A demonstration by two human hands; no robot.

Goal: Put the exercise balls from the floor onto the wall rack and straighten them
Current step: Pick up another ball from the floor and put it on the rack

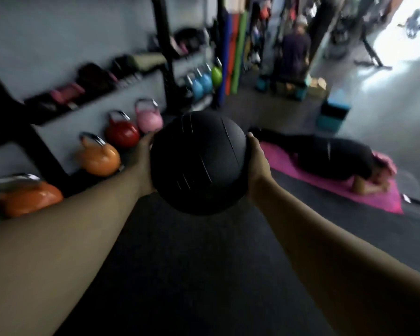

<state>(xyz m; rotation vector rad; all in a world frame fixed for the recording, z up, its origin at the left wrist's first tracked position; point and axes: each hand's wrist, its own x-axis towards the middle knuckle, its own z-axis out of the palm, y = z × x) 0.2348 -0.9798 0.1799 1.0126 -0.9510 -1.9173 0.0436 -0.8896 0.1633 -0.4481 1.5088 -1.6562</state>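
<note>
Wall rack (66,103) smeared by blur — its load unreadable; fingers (149,139) of both hands vanish behind the ball (199,163).

Coloured kettlebells (123,132) line the wall; a person (325,156) lies on a pink mat (374,197).

Dark rubbery floor (192,275) up close, paler grey concrete (386,112) far right. Grey wall (58,32) along the left with a black shelf (87,98) full of blurry dark and pink gear. Below it, a row of kettlebells: two orange (100,157), red (122,132), pink (149,118), then blue ones (201,84) and a green one (216,75) further back. Upright blue, red and green rolls (233,52) behind those. Pink mat (335,185) on the right with someone lying on it. Teal boxes (332,115) beyond. Harsh daylight blowing out the far right corner (403,32).
</note>
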